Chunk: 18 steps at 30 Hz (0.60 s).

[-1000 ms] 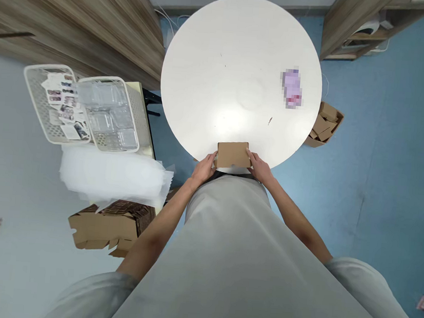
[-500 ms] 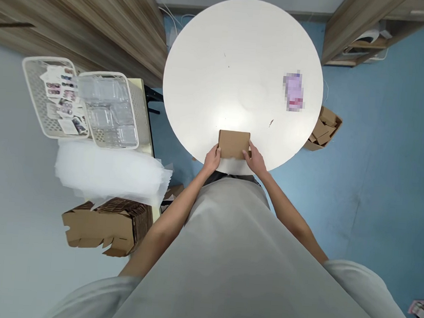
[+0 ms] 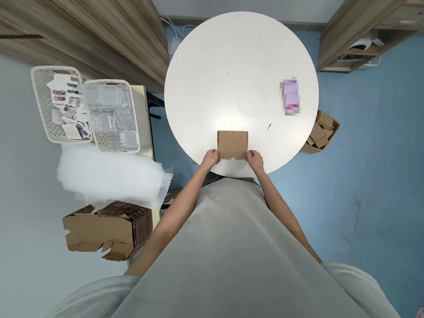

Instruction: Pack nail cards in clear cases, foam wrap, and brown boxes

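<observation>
A small brown cardboard box (image 3: 232, 144) lies on the round white table (image 3: 204, 75), close to its near edge, with its lid side up. My left hand (image 3: 211, 158) grips its near left corner, the fingers pinched together there. At the near right corner, my right hand (image 3: 255, 160) holds the box in the same way, fingers bent in. Between the hands a small notch shows in the box's front edge. Whatever is inside the box is hidden.
A pixelated purple item (image 3: 291, 96) lies on the table's right. To the left stand white baskets (image 3: 138, 146) with printed cards and clear plastic boxes, white wrapping sheets (image 3: 111, 175) and flattened cartons (image 3: 99, 231). An open carton (image 3: 321, 133) sits on the floor at right.
Both hands have shifted to the box's near corners, and the right fingers have drawn off its top and side. The view has tilted slightly.
</observation>
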Motion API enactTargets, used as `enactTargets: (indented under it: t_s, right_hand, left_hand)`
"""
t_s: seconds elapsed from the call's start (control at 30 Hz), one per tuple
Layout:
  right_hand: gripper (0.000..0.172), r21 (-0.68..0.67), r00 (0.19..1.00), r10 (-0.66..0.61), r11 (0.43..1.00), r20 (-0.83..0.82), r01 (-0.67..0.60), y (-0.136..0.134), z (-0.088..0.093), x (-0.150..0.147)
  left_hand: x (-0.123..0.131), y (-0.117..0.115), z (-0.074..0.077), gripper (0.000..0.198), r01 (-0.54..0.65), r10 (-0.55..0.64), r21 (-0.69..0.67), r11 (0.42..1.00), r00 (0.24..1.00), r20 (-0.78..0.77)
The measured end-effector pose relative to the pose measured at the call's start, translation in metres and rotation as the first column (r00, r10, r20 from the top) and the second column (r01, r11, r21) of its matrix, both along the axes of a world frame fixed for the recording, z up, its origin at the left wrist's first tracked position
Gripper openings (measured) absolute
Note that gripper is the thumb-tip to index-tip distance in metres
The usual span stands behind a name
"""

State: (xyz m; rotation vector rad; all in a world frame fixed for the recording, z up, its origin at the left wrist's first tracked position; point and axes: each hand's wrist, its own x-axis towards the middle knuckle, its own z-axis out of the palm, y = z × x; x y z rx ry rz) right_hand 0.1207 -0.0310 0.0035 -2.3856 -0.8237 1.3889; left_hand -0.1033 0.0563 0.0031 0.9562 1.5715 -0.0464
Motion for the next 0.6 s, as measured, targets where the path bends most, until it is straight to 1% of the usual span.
enactTargets:
  t_s: [0.17,0.3,0.4,0.53,0.6]
  right_hand:
    - [0.037,-0.023,0.998,-0.008,1.000,-0.060,0.007,-0.003,-0.003,-0.001]
    - [0.031,-0.050,0.986,-0.077,0.996,-0.146,0.070,-0.002,-0.005,0.001]
    - [0.029,-0.070,0.962,-0.136,0.990,-0.237,0.123,-0.002,-0.005,0.003]
    - [0.026,-0.056,0.935,-0.188,0.982,-0.300,0.179,-0.004,-0.004,0.003]
    - [0.027,-0.069,0.925,-0.208,0.978,-0.319,0.196,-0.004,-0.003,0.002]
  left_hand:
    - [0.001,-0.006,0.002,0.033,-0.078,0.093,-0.140,0.987,0.990,0.103]
    - [0.004,-0.011,0.001,0.033,-0.163,0.213,-0.244,0.956,0.957,0.196]
    - [0.003,-0.014,-0.001,0.032,-0.205,0.268,-0.267,0.942,0.937,0.224]
    - [-0.003,-0.018,-0.004,0.035,-0.275,0.357,-0.307,0.911,0.898,0.257]
    - [-0.005,-0.019,-0.006,0.040,-0.262,0.338,-0.309,0.914,0.914,0.225]
